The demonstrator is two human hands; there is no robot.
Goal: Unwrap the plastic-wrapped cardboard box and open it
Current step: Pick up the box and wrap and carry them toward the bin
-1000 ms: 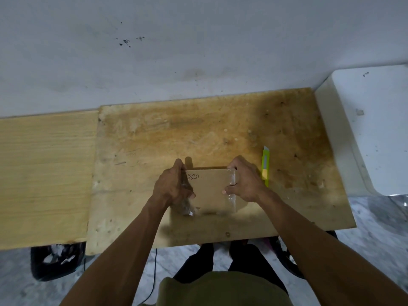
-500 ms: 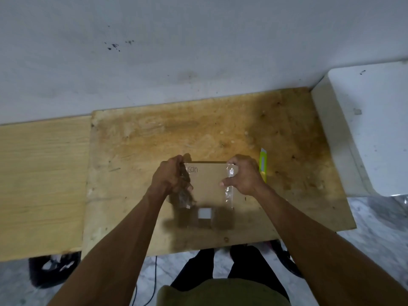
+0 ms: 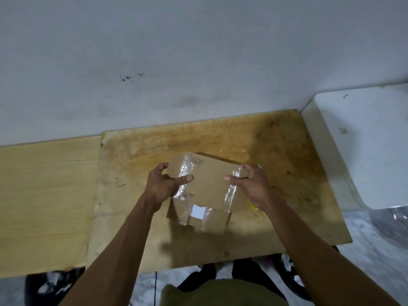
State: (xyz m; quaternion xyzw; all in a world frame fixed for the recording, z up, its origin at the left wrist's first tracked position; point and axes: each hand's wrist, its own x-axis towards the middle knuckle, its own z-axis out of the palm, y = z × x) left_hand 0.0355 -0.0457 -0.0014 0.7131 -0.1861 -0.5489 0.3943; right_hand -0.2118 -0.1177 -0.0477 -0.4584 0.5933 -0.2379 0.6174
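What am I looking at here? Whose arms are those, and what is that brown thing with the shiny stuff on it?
There is no machine here. A person wears a camera on their head, so you look down along their own two arms. The left hand and the right hand each grip one end of a cardboard box. The shiny stuff is clear plastic wrap stuck in strips across the box, and a word is handwritten near its top edge. The box is held over a worn wooden board. Something yellow peeks out under the right wrist; I cannot tell what it is. On the right stands a white block, and behind is a pale wall.
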